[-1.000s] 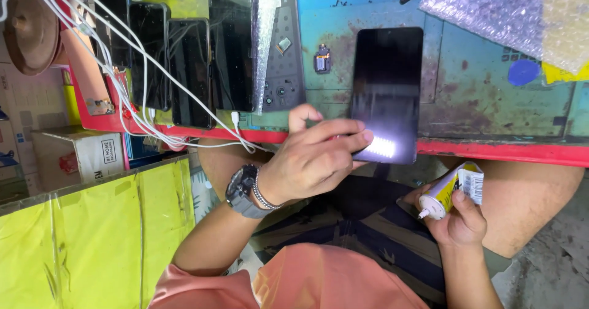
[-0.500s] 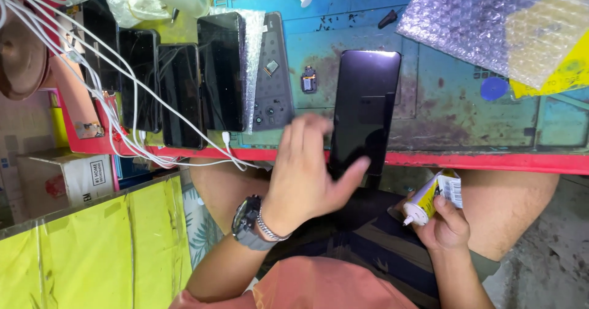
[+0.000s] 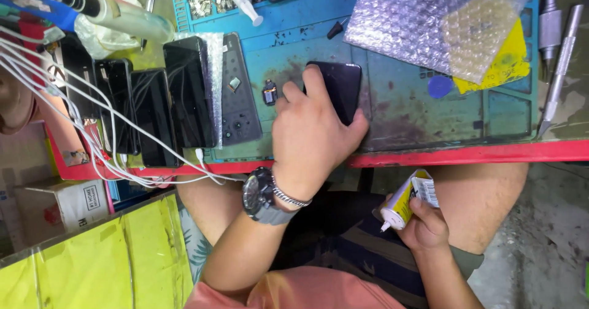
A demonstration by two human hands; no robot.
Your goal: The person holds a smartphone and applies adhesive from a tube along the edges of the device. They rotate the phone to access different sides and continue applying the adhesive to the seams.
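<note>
The left hand (image 3: 313, 137) lies flat, fingers spread, pressing a glossy black phone (image 3: 338, 88) onto the stained teal mat (image 3: 405, 110) at the counter's centre. At five o'clock, below the red counter edge (image 3: 478, 154), the right hand (image 3: 429, 226) is clamped on a soft yellow glue tube (image 3: 405, 202). At one o'clock lies crinkled bubble wrap (image 3: 423, 24); at nine o'clock, a row of dark phones (image 3: 153, 110) under white cables (image 3: 73, 88)

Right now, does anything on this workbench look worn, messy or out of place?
Yes. The blue work mat is badly stained and scuffed brown around the dark phone under the left hand. White cables trail in a tangle across the row of phones. The right hand holds a glue tube below the bench.
</note>
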